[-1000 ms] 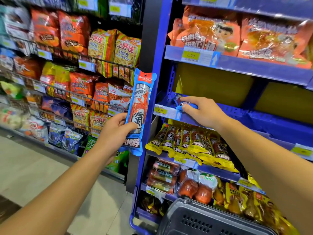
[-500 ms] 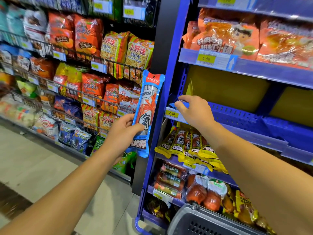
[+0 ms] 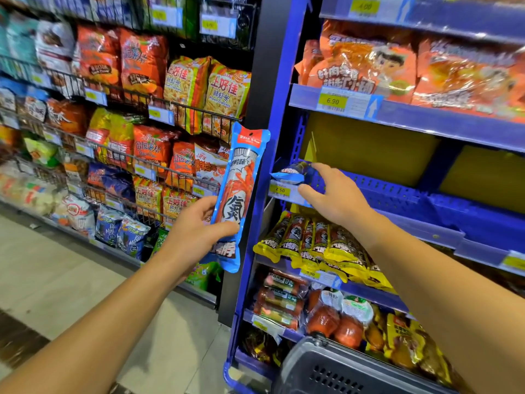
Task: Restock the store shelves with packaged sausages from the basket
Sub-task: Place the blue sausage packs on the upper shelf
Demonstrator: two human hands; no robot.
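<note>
Head cam: sausage pack in one hand, another already on the shelf

Head view shows the left hand (image 3: 196, 228) gripping a long blue sausage pack (image 3: 241, 194) upright, thumb across its front, just left of the blue shelf upright. The right hand (image 3: 335, 194) is at the left front corner of the blue shelf tray (image 3: 397, 191), fingers loosely spread, touching a second blue pack (image 3: 289, 173) lying there above the 2.50 price tag (image 3: 281, 190). Grey basket (image 3: 326, 368) sits at the bottom edge, under the yellow sausage packs (image 3: 312, 240).
</note>
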